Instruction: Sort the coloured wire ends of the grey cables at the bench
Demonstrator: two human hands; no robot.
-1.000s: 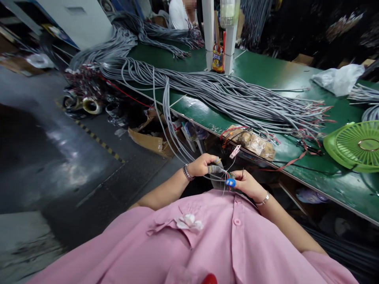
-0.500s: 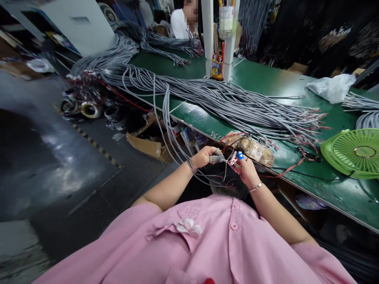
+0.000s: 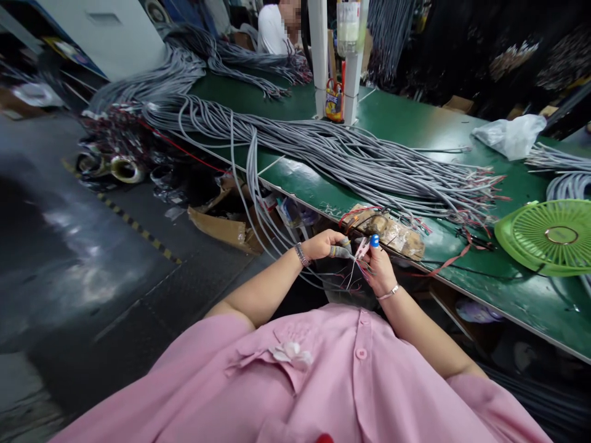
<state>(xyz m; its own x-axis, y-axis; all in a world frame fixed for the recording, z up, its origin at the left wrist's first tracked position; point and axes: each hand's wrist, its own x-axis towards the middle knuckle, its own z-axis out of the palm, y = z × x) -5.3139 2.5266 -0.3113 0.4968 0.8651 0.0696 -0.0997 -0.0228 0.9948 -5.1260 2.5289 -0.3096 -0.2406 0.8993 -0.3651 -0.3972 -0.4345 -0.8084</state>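
Note:
My left hand (image 3: pixel 325 245), with grey covers on its fingertips, pinches a grey cable close to its stripped end. Thin coloured wires (image 3: pixel 356 271) fan out of that end towards my right hand (image 3: pixel 381 271). Its thumb wears a blue cover, and its fingers are closed around a small pink clip-like piece (image 3: pixel 362 248) beside the wires. Whether the right fingers also grip some wires is hard to make out. Below the hands, more grey cable ends with thin red wires (image 3: pixel 353 287) hang down.
On the green table (image 3: pixel 295 178) lies a long bundle of grey cables (image 3: pixel 323 144). A taped block (image 3: pixel 390 231) sits at the near edge, and a green fan (image 3: pixel 549 237) stands to the right. Behind are a white post (image 3: pixel 318 55), a plastic bag (image 3: pixel 510 135) and a person (image 3: pixel 271 31).
My right hand has shifted slightly left, and the pink clip-like piece now shows more clearly between the hands. My left hand still pinches the cable. The view has turned slightly.

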